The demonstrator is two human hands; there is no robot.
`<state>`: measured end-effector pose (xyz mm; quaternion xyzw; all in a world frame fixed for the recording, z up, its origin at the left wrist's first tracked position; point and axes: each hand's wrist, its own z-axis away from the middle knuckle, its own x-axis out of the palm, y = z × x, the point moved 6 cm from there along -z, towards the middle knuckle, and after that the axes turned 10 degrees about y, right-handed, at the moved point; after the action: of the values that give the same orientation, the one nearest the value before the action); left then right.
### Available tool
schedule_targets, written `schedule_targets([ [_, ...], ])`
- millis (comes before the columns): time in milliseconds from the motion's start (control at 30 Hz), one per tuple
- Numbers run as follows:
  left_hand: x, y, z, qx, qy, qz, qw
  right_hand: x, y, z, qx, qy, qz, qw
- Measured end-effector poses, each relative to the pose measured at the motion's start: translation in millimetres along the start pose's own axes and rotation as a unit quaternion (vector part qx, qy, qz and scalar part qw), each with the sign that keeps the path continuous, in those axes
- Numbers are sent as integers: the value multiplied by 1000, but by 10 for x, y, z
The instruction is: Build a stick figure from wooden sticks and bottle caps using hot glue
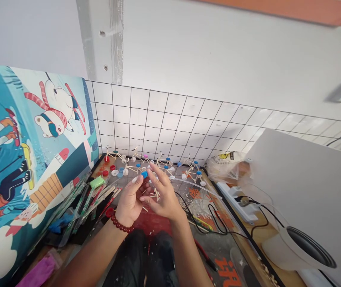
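My left hand (129, 200), with a dark red bead bracelet (122, 225) at its wrist, pinches a small blue piece (145, 174) between thumb and forefinger. Whether that piece is clay or a cap I cannot tell. Close against it on the right, my right hand (163, 195) has its fingers stretched and apart, the fingertips near the blue piece. A thin pale stick (144, 209) shows below, between the two hands. Behind them stand several small stick figures with blue, white and pink parts, such as a blue-topped one (198, 173); my hands partly hide some.
Sticks and printed strips (83, 205) are heaped at left under a green block (97, 182). Red caps (105, 173) lie near the wire grid (158, 119). At right are a power strip (233, 199), black cable (218, 223), plastic bag (224, 167) and round white object (290, 251).
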<state>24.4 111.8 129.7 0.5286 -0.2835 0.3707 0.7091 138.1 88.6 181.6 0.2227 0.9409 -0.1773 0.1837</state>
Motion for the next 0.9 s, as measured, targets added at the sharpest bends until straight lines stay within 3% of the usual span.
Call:
schedule_targets([
  [133, 2, -59, 7, -46, 13, 32, 998, 33, -9, -4, -11, -1, 29, 1000],
  [700, 3, -98, 17, -91, 58, 61, 992, 135, 2, 16, -23, -34, 87, 995],
  [900, 8, -72, -14, -84, 25, 44, 995, 108, 28, 20, -4, -22, 53, 998],
])
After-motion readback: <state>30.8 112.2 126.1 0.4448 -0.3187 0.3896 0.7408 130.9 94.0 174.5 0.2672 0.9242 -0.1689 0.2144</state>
